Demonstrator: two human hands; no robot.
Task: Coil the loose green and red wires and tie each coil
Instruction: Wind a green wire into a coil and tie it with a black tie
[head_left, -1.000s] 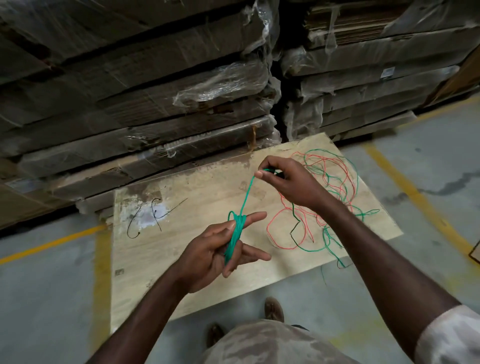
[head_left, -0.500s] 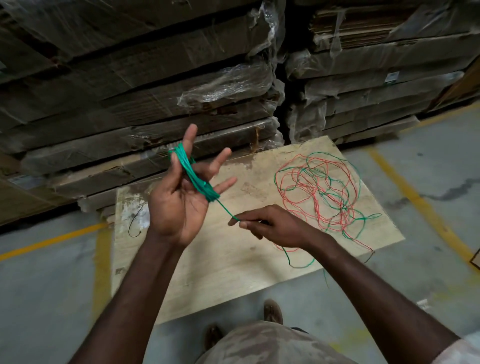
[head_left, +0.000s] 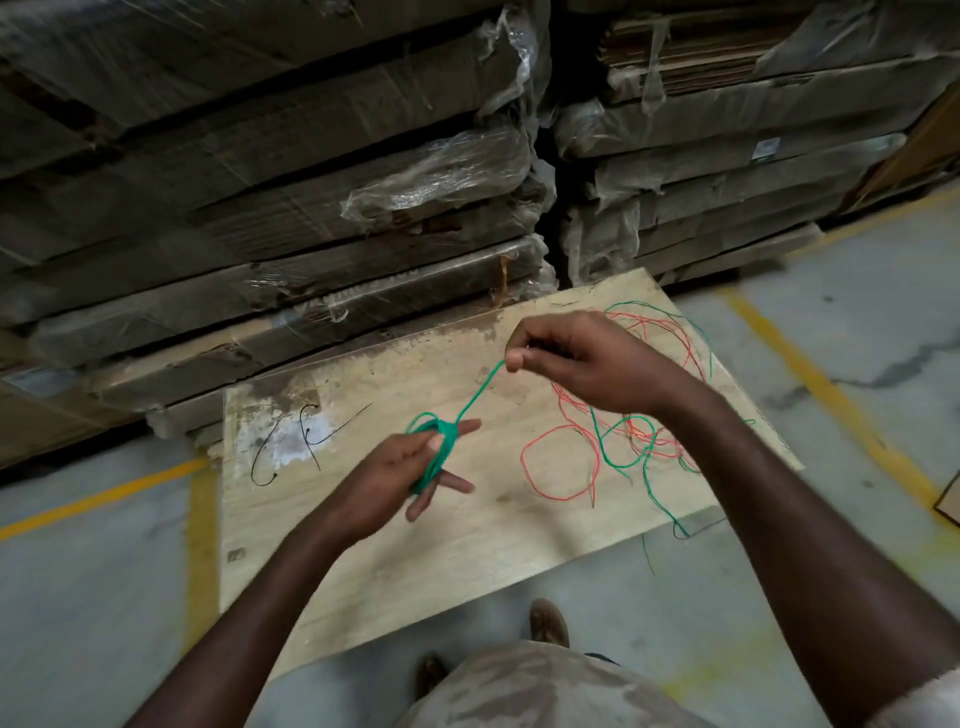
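A green wire coil (head_left: 435, 451) is wound around the fingers of my left hand (head_left: 400, 473), which holds it above the wooden board (head_left: 363, 561). From the coil a taut green strand (head_left: 480, 389) runs up and right to my right hand (head_left: 576, 364), which pinches it between thumb and fingertips. Behind and below my right hand, loose red wire (head_left: 558, 462) and loose green wire (head_left: 631, 452) lie tangled on the right part of the board. The right wrist hides part of the tangle.
Two black cable ties (head_left: 291, 441) lie on the board's left end. Plastic-wrapped stacks of flat cartons (head_left: 311, 208) rise just behind the board. Grey floor with yellow lines (head_left: 831, 395) surrounds it. My shoes (head_left: 545, 621) stand at the board's near edge.
My left hand dropped from raised at the left to low over the board's middle. My right hand rose up and right, drawing the green strand taut. The wire tangle shifted.
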